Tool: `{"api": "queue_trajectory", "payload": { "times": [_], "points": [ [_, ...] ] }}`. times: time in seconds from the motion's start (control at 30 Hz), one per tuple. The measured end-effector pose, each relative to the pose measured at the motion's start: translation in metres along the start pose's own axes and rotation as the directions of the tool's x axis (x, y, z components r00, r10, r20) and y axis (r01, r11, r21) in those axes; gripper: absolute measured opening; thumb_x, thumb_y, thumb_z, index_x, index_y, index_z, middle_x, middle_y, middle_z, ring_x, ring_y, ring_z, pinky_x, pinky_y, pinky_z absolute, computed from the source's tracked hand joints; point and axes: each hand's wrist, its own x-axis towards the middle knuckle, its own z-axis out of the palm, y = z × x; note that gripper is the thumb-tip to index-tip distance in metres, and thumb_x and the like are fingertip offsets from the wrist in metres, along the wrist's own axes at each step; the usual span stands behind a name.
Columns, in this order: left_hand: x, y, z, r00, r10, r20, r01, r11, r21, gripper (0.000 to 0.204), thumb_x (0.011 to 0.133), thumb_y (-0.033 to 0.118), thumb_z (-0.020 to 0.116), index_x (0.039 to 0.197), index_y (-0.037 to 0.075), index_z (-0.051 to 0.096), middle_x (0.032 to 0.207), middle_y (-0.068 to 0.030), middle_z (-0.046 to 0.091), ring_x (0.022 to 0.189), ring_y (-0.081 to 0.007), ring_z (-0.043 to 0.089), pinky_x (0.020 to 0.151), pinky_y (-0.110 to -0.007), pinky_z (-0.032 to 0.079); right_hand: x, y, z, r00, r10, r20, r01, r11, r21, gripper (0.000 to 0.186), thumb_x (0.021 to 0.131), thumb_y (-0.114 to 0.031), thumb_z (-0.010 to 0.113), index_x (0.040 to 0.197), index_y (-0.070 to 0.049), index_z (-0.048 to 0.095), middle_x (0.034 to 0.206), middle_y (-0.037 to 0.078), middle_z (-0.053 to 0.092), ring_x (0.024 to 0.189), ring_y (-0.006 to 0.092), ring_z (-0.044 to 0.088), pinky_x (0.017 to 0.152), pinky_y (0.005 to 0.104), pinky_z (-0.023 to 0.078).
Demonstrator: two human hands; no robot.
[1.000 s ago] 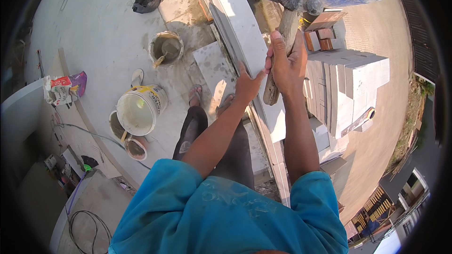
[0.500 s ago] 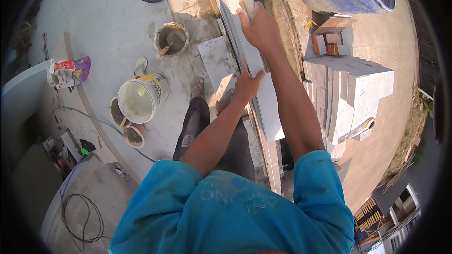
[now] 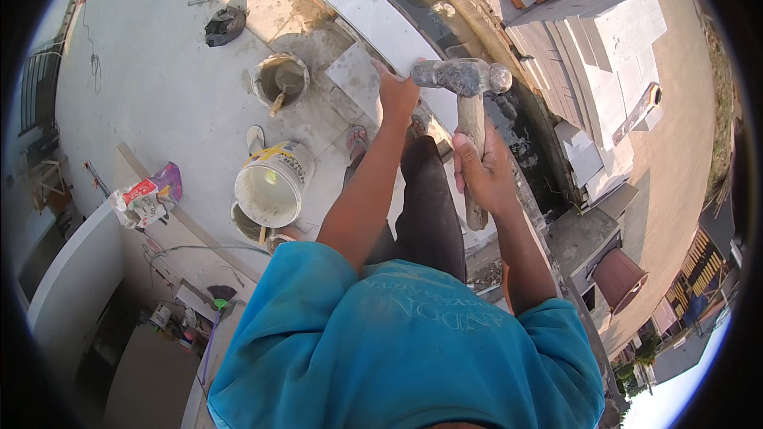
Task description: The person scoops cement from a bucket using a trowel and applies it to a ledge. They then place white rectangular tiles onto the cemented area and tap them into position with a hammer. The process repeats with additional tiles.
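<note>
A ball-peen hammer (image 3: 472,115) with a worn wooden handle is gripped in my right hand (image 3: 486,171). Its grey metal head is raised over the row of white blocks (image 3: 362,12), and the lower handle sticks out below my fist. My left hand (image 3: 397,97) is at the left edge of that row, fingers apart, seemingly touching the block. The hammer head hides a little of the block surface beside my left thumb. A flat pale slab (image 3: 350,75) lies on the floor just left of the hand.
On the left floor stand a mortar bucket (image 3: 258,83) with a tool in it and a white bucket (image 3: 270,191). A black plastic bag (image 3: 225,26) lies farther off. To the right runs a wet trench (image 3: 520,131), with stacked white blocks (image 3: 608,56) beyond it.
My right hand has drawn the hammer back toward me, its head now turned sideways above the blocks. The left hand stays by the row's left edge. The whole view has shifted.
</note>
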Motion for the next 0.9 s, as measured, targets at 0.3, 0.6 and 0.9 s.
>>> {"api": "queue_trajectory", "payload": {
  "times": [0.3,0.6,0.9],
  "points": [
    [-0.010,0.040,-0.002,0.986,-0.068,0.150,0.093,0.982,-0.166,0.075,0.080,0.025,0.086,0.136,-0.007,0.048,0.130,-0.0190,0.057,0.115,-0.0352,0.062,0.082,-0.060,0.064,-0.173,0.249,0.034,0.699,0.715,0.010,-0.244,0.226,0.943,0.033,0.097,-0.039,0.064,0.101,-0.007,0.054,0.065,0.000,0.050,0.046,0.0104,0.048,0.042,0.0249,0.042],
    [0.005,0.028,-0.007,0.963,0.056,0.265,0.008,0.972,-0.236,0.061,0.084,0.019,0.081,0.130,-0.008,0.051,0.127,-0.0224,0.057,0.115,-0.0397,0.062,0.079,-0.059,0.065,-0.084,0.349,0.017,0.663,0.660,-0.354,0.450,0.028,0.893,0.032,0.101,-0.043,0.052,0.096,-0.012,0.046,0.071,0.000,0.046,0.055,0.0120,0.047,0.049,0.0287,0.043],
    [-0.074,0.055,0.015,0.964,0.233,0.127,-0.232,0.972,-0.025,0.059,0.085,0.021,0.080,0.126,-0.014,0.055,0.129,-0.0249,0.054,0.115,-0.0422,0.060,0.080,-0.059,0.066,-0.036,0.272,0.022,0.805,0.519,-0.288,0.235,0.168,0.957,0.031,0.101,-0.038,0.056,0.100,-0.009,0.045,0.067,0.000,0.044,0.049,0.0107,0.042,0.044,0.0282,0.039]
  ]
}}
